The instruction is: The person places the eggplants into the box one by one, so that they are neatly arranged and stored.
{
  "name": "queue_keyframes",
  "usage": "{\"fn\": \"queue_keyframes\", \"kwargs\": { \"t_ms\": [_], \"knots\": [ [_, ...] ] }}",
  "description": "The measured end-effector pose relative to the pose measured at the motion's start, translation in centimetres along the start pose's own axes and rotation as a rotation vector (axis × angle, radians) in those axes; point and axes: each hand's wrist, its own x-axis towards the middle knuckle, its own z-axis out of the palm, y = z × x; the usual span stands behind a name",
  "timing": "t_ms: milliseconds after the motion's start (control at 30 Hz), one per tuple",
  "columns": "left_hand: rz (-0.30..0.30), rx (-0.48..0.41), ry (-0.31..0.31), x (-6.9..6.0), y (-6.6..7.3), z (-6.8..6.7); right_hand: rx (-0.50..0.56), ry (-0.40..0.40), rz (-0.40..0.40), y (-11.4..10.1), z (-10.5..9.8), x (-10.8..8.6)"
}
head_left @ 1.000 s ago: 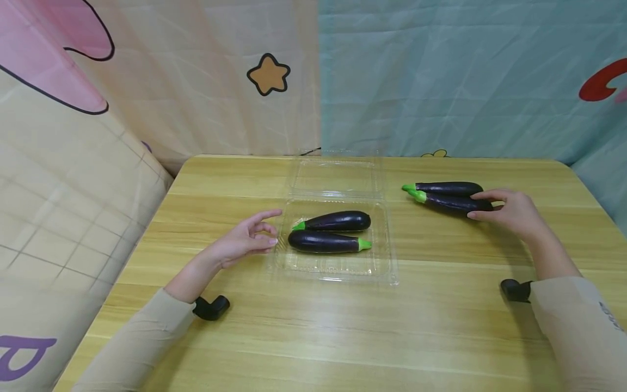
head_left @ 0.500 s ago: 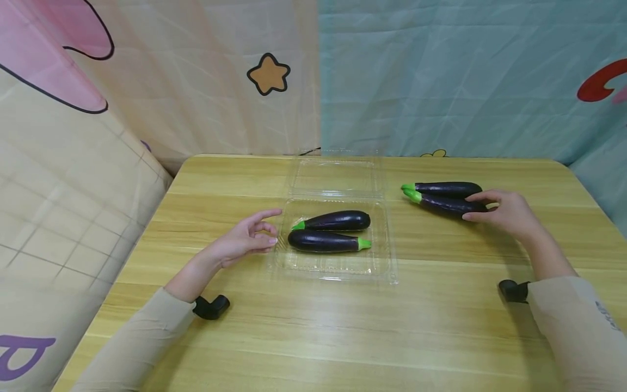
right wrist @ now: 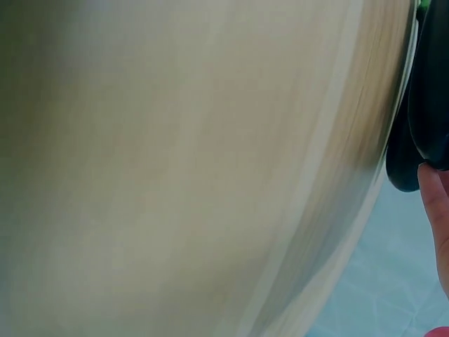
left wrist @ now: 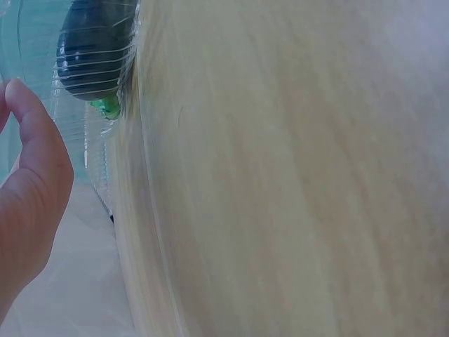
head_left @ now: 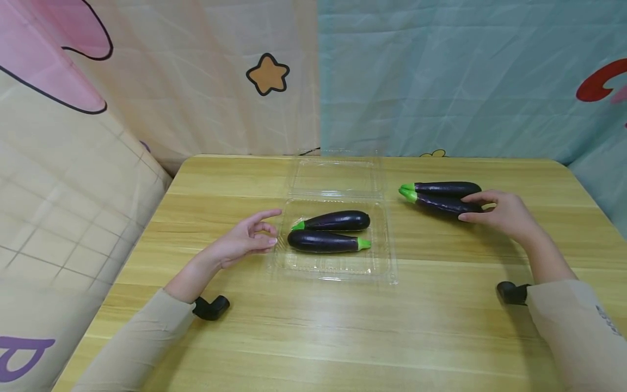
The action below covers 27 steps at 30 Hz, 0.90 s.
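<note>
Near the back right of the table, the right hand (head_left: 504, 214) pinches the blunt end of an eggplant (head_left: 443, 203) between thumb and fingers. Another eggplant (head_left: 448, 189) lies just behind it, the green stems of both pointing left. Two more eggplants, a rear one (head_left: 338, 220) and a front one (head_left: 323, 241), lie in a clear plastic container (head_left: 338, 264) with its lid (head_left: 335, 177) folded back. At the container's left edge is the left hand (head_left: 242, 240), fingers loosely bent and holding nothing. In the right wrist view, fingers (right wrist: 435, 203) touch a dark eggplant (right wrist: 429, 91).
The wooden table (head_left: 313, 337) has a patterned curtain (head_left: 196, 81) along its back and another at its left. A black wrist-mounted device (head_left: 211, 308) is at the left sleeve, a similar one (head_left: 512, 293) at the right.
The right hand has moved slightly left with the eggplant it pinches, whose green stem now lies close against the rear one's stem. The left hand has stayed still.
</note>
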Motion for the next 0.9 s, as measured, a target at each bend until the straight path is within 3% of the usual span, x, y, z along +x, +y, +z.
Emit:
{"fn": "queue_keyframes", "kwargs": {
  "t_ms": [900],
  "knots": [
    [0.003, 0.002, 0.003, 0.0, 0.0, 0.0, 0.011, 0.020, -0.028, -2.8, -0.6, -1.2]
  ]
}}
